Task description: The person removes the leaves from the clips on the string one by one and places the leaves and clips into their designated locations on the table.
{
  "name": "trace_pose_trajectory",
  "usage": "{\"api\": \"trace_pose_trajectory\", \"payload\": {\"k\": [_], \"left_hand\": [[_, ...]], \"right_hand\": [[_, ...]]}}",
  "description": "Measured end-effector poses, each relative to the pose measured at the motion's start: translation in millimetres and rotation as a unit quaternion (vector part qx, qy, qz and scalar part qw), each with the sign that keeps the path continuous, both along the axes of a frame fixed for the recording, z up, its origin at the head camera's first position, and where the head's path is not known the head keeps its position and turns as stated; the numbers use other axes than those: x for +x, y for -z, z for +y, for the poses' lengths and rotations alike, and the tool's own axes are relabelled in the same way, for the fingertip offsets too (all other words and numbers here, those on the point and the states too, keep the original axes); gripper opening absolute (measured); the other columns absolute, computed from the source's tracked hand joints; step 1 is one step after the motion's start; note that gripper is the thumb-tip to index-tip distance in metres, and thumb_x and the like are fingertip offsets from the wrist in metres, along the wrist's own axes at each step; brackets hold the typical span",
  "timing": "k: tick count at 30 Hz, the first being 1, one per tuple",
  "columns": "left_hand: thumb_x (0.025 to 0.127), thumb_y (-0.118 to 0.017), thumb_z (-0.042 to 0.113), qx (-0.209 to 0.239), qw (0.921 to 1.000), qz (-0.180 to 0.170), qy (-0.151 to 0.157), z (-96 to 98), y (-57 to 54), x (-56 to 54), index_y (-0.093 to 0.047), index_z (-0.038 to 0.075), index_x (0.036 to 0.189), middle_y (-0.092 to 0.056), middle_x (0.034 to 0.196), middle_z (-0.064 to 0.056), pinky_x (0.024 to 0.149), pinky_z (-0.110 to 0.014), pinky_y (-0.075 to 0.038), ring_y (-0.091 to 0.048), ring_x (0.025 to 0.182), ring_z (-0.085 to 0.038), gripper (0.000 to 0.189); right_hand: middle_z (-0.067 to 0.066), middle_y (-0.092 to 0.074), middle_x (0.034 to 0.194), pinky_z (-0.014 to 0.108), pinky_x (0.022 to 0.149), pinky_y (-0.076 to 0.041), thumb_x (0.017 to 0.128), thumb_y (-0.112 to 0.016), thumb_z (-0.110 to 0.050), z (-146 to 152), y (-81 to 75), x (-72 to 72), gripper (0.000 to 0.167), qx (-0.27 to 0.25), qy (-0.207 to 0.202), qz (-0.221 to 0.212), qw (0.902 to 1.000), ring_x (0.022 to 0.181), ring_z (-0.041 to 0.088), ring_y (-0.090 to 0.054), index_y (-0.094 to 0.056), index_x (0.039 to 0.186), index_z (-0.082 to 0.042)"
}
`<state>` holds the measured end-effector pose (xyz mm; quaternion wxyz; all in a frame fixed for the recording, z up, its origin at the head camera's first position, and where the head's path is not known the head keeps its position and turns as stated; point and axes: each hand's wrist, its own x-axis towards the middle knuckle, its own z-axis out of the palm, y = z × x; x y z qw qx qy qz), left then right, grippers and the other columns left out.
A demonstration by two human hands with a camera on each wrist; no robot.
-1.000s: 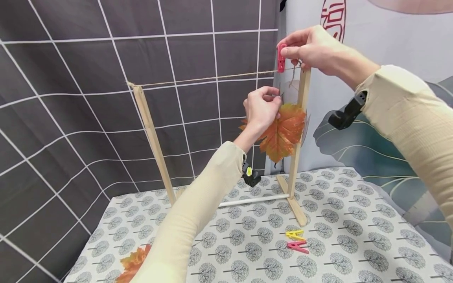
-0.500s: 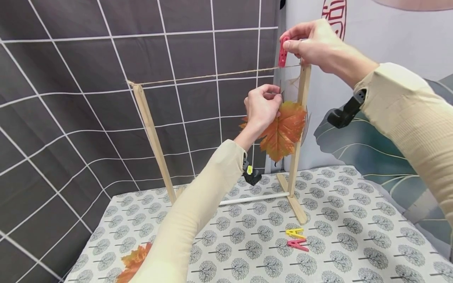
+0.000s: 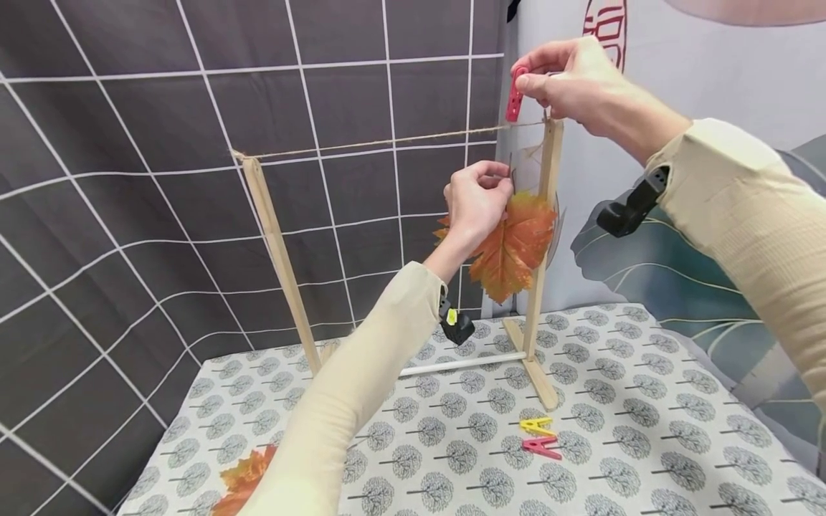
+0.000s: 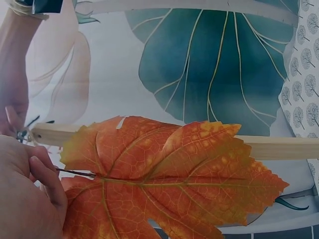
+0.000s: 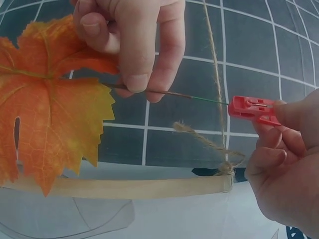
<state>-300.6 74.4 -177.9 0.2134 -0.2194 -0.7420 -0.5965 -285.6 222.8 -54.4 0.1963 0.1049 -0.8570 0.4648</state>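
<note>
My left hand (image 3: 476,197) pinches the thin stem (image 5: 167,93) of an orange artificial maple leaf (image 3: 514,244), which hangs just below the twine line (image 3: 387,141). In the right wrist view the stem's green wire end points across the twine to the tip of a red clothespin (image 5: 251,108). The right hand (image 3: 571,79) pinches this clothespin between thumb and fingers, its tip pointing down close over the twine near the right post (image 3: 548,165). The leaf fills much of the left wrist view, with the left fingers (image 4: 47,181) at its stem.
The wooden frame's left post (image 3: 277,251) and white bottom bar (image 3: 464,364) stand on a tree-print cloth (image 3: 452,459). A yellow clothespin (image 3: 537,426) and a pink clothespin (image 3: 542,448) lie at the front right. Another orange leaf (image 3: 241,480) lies partly behind the left sleeve.
The right hand has raised the red clothespin slightly, so its tip has gone from across the twine to just above it. The left hand and leaf have barely moved.
</note>
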Motion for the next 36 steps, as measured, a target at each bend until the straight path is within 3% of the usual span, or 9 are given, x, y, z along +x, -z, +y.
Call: {"api": "trace_pose_trajectory", "payload": {"k": [7, 13, 22, 36], "left_hand": [[0.091, -0.068, 0.007, 0.000, 0.9999, 0.009, 0.006, -4.9, 0.6, 3.6, -0.074, 0.007, 0.100, -0.070, 0.079, 0.000, 0.052, -0.021, -0.054, -0.064, 0.054, -0.011, 0.011], [0.091, -0.066, 0.006, -0.002, 0.9998, 0.014, 0.012, -12.5, 5.1, 4.9, -0.074, 0.007, 0.100, -0.071, 0.079, 0.000, 0.052, -0.023, -0.054, -0.063, 0.051, -0.013, 0.012], [0.090, -0.067, 0.005, -0.002, 0.9994, 0.033, 0.013, -25.2, 14.3, 5.8, -0.075, 0.008, 0.097, -0.071, 0.075, 0.001, 0.051, -0.024, -0.051, -0.061, 0.046, -0.013, 0.012], [0.088, -0.067, 0.001, -0.010, 0.9980, 0.062, 0.012, -44.0, 27.3, 11.4, -0.076, 0.007, 0.095, -0.069, 0.075, 0.002, 0.045, -0.027, -0.054, -0.061, 0.051, -0.014, 0.013]], "right_hand": [[-0.001, -0.061, 0.102, 0.018, 0.053, -0.046, 0.098, -0.065, -0.020, 2, 1.5, -0.1, 0.021, -0.033, -0.044, -0.003, 0.9985, 0.083, 0.015, -0.050, -0.064, 0.118, -0.017], [0.001, -0.061, 0.111, 0.018, 0.055, -0.049, 0.097, -0.067, -0.022, 9, 8.1, 0.5, 0.032, -0.036, -0.066, 0.002, 0.9972, 0.092, 0.017, -0.049, -0.063, 0.128, -0.017], [0.005, -0.060, 0.123, 0.017, 0.055, -0.049, 0.095, -0.070, -0.023, 14, 15.9, 3.5, 0.040, -0.057, -0.091, 0.004, 0.9942, 0.088, 0.017, -0.054, -0.061, 0.133, -0.019], [-0.002, -0.072, 0.101, 0.021, 0.053, -0.049, 0.093, -0.072, -0.013, 26, 25.0, 7.5, 0.029, -0.086, -0.119, 0.016, 0.9891, 0.078, 0.017, -0.062, -0.068, 0.121, -0.015]]}}
